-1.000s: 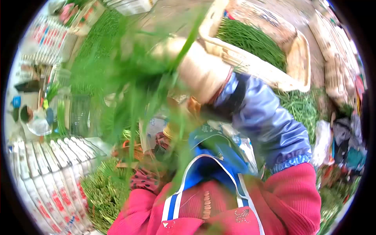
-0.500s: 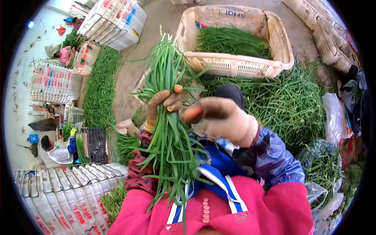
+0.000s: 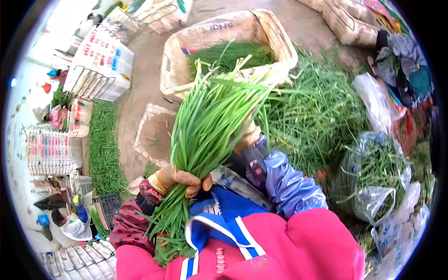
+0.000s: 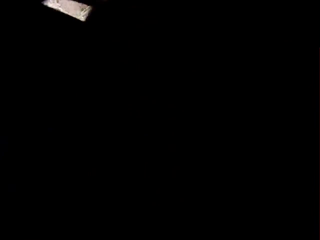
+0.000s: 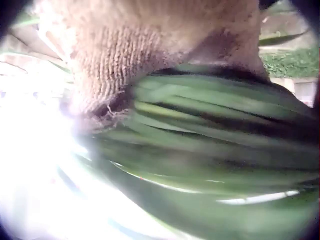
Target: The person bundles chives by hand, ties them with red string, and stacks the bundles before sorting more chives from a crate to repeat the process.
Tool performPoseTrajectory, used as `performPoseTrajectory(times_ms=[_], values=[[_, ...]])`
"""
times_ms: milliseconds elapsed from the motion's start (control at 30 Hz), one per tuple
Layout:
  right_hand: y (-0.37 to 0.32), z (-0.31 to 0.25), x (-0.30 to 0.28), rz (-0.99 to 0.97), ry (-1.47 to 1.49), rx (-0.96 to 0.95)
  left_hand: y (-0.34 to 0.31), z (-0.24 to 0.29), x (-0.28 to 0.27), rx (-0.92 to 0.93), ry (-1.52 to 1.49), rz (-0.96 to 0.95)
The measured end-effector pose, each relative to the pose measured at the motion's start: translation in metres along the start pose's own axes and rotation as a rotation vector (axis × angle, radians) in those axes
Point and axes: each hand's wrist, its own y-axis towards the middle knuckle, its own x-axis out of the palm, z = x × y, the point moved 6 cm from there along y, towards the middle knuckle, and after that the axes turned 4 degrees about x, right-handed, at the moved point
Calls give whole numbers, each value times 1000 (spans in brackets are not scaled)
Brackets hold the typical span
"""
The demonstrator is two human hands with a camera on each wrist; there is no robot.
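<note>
A thick bunch of garlic chives (image 3: 217,123) slants up in front of the pink top, pale stalk ends at its upper right. My gloved left hand (image 3: 181,181) grips it low, fingers curled round the leaves, whose tips hang below over the left sleeve. Behind the bunch's right side is my gloved right hand (image 3: 251,133), mostly covered by leaves. In the right wrist view its knitted glove (image 5: 150,40) lies right against the long flat leaves (image 5: 200,150); its fingers are hidden, so I cannot tell whether they are curled. The left wrist view is almost wholly black.
A cream plastic crate (image 3: 170,70) holding more chives stands ahead. Loose chives (image 3: 312,112) are heaped at right, beside a clear plastic bag (image 3: 373,182) of greens. Stacked white crates (image 3: 100,63) stand at left, near a long strip of greens (image 3: 102,140).
The right hand has moved from beside the bunch to behind its upper part. The bunch now leans to the right, and the left hand grips it lower. The head view has swung right.
</note>
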Motion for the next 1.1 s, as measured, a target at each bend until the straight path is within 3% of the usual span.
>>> performPoseTrajectory(times_ms=[133, 200, 300, 367, 400, 433, 467, 500, 567, 600, 667, 767, 800, 833, 867, 933, 1000, 1100], values=[[-5, -39, -114, 192, 66, -73, 2, -43, -18, -291, 93, -64], [4, -55, -152, 222, 86, -83, 0, -45, -14, -344, 90, -36], [19, -75, -177, 136, 85, -72, -2, -50, -22, -391, 157, -58], [10, -78, -146, -102, -21, -66, -7, -55, -30, -445, 237, -75], [11, -78, -153, -120, 66, 31, -9, -53, -28, -447, 238, -45], [2, -83, -165, 175, -226, 7, -12, -50, -23, -451, 236, -14], [-2, -82, -159, 25, -153, 188, -13, -51, -22, -452, 234, 17], [-5, -91, -164, 218, -231, 93, -13, -56, -26, -430, 229, 10], [0, -104, -203, 289, -66, 88, -13, -62, -30, -353, 319, -66], [9, -122, -252, 169, 184, 170, -16, -66, -36, -326, 355, -83], [-33, -152, -234, 798, -326, -100, -23, -75, -47, -309, 383, -95], [-58, -211, -292, 674, -1, -149, -41, -95, -69, -430, 534, -182], [-73, -229, -280, 821, 21, -233, -45, -97, -70, -417, 566, -230], [-92, -250, -266, 1060, -203, -362, -48, -96, -67, -387, 556, -254], [-103, -269, -277, 909, -67, -381, -49, -95, -64, -366, 531, -267], [-113, -292, -263, 863, -305, -308, -51, -97, -62, -379, 420, -232], [-118, -260, -178, 833, -642, -164, -48, -100, -60, -417, 351, -196], [-127, -181, -72, 514, -1100, -17, -54, -111, -68, -401, 382, -228]])
